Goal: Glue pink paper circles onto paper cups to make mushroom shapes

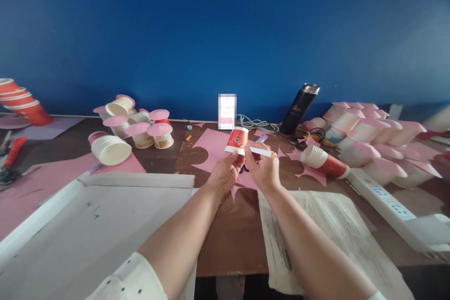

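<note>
Above the middle of the table, my left hand (228, 169) is closed around the lower end of a red and white paper cup (237, 138), which tilts slightly. My right hand (263, 168) is closed on a white marker pen (260, 151) with an orange end. The marker's other end is at the cup's right side; I cannot tell whether its tip touches. Behind and below my hands lies cut pink paper (208, 146) with rounded cut-outs.
Cups with pink paper discs (161, 130) stand left; more pink-topped cups (379, 131) are piled right. A black thermos (298, 111) leans near the blue wall. A white power strip (383, 199), stacked cups (325, 161), a white box lid (140, 180) and printed paper (326, 225) surround my arms.
</note>
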`<state>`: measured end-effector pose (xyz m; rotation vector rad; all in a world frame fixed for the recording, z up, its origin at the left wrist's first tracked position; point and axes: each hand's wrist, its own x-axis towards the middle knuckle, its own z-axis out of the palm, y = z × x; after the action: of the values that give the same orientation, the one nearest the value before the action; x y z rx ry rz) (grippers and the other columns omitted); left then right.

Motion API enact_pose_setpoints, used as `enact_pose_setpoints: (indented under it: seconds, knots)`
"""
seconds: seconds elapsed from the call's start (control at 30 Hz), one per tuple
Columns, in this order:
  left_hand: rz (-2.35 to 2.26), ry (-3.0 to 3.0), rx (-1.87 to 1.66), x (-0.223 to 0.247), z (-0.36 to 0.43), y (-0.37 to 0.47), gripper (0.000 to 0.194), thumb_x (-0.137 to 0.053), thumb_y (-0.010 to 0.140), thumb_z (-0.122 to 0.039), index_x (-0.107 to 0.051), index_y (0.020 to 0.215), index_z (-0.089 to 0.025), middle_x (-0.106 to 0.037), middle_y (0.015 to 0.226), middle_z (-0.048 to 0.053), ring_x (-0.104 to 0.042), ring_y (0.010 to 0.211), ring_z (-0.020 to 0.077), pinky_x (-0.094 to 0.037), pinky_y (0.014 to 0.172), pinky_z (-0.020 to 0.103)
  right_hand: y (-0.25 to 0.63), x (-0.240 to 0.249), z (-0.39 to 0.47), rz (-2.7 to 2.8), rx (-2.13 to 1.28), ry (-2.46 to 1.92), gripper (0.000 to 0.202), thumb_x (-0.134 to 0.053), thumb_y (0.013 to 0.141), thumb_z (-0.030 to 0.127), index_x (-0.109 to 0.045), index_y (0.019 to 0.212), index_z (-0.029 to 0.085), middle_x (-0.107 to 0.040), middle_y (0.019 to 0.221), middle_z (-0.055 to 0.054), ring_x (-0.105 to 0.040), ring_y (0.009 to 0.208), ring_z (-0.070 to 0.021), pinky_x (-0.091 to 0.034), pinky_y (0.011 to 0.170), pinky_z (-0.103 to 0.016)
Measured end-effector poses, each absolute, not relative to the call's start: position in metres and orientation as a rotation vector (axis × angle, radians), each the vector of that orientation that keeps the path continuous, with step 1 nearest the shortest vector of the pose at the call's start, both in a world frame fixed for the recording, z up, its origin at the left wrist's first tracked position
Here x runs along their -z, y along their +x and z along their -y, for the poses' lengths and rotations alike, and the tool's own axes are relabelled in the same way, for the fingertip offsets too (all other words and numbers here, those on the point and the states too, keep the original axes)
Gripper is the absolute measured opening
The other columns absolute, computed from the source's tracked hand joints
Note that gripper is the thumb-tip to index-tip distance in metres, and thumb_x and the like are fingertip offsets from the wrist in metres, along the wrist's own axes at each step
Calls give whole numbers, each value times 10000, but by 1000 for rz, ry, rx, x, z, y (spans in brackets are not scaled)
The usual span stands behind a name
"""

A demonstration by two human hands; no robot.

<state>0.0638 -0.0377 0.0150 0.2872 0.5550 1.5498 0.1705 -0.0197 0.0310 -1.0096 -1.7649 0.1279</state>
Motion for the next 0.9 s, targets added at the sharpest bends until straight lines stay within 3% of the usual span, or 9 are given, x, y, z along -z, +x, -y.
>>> enact_pose_setpoints:
  seconds: [0.9]
  knots:
    - [-564, 253, -1541, -14, 37, 64, 68, -619, 778, -80, -664, 812, -118, -656, 825, 31, -595, 753, 85, -432, 899, 241, 171, -30, 19, 1759, -136, -1029, 196, -541, 866, 349, -669, 886, 202, -706, 835, -56, -665, 756, -187, -522, 705, -288]
